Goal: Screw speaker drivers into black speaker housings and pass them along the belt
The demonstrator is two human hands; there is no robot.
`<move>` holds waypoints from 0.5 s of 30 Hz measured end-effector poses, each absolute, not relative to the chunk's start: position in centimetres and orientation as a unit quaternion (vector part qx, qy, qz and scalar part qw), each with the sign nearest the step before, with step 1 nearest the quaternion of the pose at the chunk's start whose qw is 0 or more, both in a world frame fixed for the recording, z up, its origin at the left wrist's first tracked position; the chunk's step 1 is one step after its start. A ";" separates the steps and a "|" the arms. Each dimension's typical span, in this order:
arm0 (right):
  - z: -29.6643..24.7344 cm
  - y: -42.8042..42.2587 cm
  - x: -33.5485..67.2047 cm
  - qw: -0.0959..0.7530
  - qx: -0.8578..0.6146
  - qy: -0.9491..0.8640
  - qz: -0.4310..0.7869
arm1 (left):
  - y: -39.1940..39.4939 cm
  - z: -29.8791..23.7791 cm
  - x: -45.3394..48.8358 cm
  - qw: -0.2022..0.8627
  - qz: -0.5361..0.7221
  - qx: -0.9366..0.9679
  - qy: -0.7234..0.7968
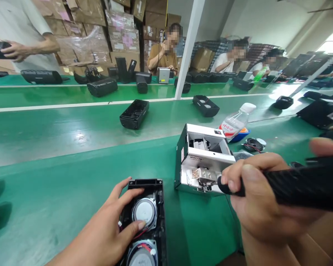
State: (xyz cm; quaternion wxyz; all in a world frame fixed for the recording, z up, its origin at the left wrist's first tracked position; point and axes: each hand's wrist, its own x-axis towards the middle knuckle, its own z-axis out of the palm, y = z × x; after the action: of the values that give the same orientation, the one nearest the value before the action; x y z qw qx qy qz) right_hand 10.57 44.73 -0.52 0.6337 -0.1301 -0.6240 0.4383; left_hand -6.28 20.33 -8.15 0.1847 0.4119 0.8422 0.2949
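My left hand [107, 225] grips a black speaker housing [161, 225] near the bottom centre, its fingers over the far end and left side. The thumb rests by the upper of two round speaker drivers [144, 211] inside. Two thin wires, red and white, show beside that driver. In my right hand [262, 205] is a black electric screwdriver [302, 184], held almost level and pointing left. Its tip end reaches the metal outlet of a white and black screw feeder [205, 160]; whether a screw sits on the tip is hidden.
Behind the feeder stand a clear plastic bottle [235, 120] and a blue dish [240, 135]. A loose speaker driver [254, 145] lies to the right. Further housings [134, 114] rest on the green conveyor [80, 127]. A white post [188, 48] rises beyond, with people working across.
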 end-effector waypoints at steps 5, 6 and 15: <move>-0.9 44.0 10.1 0.608 -0.142 -0.628 0.464 | 20.0 -5.5 -4.7 0.073 0.290 0.500 0.813; -0.9 43.7 10.2 0.587 -0.144 -0.632 0.486 | 19.8 -4.8 -4.4 0.083 0.296 0.520 0.797; -1.7 41.3 13.0 0.394 -0.058 -0.606 0.689 | 19.5 -4.8 -5.5 0.123 0.286 0.611 0.728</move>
State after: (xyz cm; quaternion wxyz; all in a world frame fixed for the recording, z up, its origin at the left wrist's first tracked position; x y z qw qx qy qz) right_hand 12.96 41.33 -1.69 0.3943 -0.0577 -0.6056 0.6888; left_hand -5.51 19.47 -4.82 0.1233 0.6114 0.7277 0.2855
